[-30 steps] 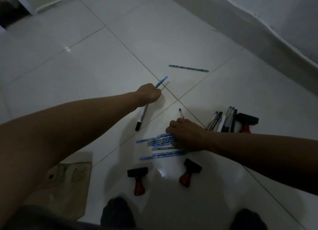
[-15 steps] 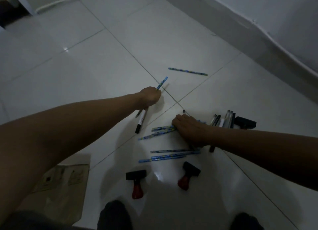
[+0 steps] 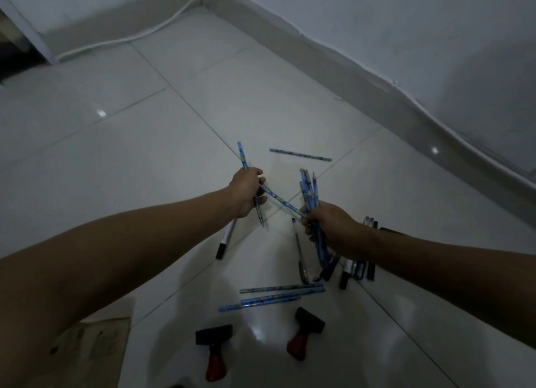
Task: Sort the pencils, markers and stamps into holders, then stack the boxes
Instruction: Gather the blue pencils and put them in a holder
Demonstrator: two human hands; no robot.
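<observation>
My left hand [image 3: 246, 192] is raised above the floor, closed around a blue patterned pencil [image 3: 243, 158] that sticks up past the fist. My right hand [image 3: 327, 221] grips a bunch of several blue pencils [image 3: 308, 190], upright; one slanted pencil [image 3: 278, 199] spans between both hands. On the tiles lie three blue pencils [image 3: 278, 295], a lone pencil [image 3: 300, 154] farther off, a white marker with black cap [image 3: 225, 239], a dark pen [image 3: 300, 252], and a cluster of markers [image 3: 358, 267] partly under my right forearm. Two red-handled stamps [image 3: 214, 348] [image 3: 304, 334] stand near me.
A flattened cardboard box [image 3: 95, 347] lies at the lower left on the white tiled floor [image 3: 145, 144]. A white cable [image 3: 162, 29] runs along the baseboard at the back. The wall [image 3: 406, 39] closes the right side.
Both hands have lifted off the floor. My right hand has gathered a bunch of pencils from the pile and holds them upright; my left hand has raised its pencil toward them. The view tilted up.
</observation>
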